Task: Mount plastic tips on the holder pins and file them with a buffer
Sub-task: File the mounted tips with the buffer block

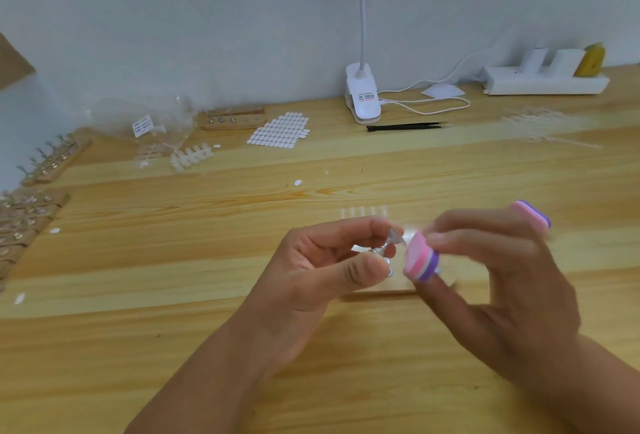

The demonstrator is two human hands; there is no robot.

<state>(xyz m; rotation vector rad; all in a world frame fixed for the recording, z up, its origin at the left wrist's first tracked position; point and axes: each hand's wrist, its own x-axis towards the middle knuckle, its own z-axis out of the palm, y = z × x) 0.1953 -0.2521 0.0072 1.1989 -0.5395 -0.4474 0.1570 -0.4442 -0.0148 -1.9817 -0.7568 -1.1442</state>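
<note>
Wooden holder racks [45, 163] line the left edge of the table [207, 329], with a clear plastic bag [145, 121] and a sheet of white pads [280, 130] toward the far edge. Near the front centre, the person's left hand [325, 270] pinches a small holder pin [382, 251] between curled thumb and fingers, a clear plastic tip [394, 236] on its upper end. Just right of the tip is the pink-and-purple buffer [422, 260], gripped by the blurred right hand [495, 270], fingers curled round it; blur hides whether buffer and tip touch. At the far edge, further right, are a white clip lamp [362, 97], black tweezers [405, 127] and a power strip [543, 81].
</note>
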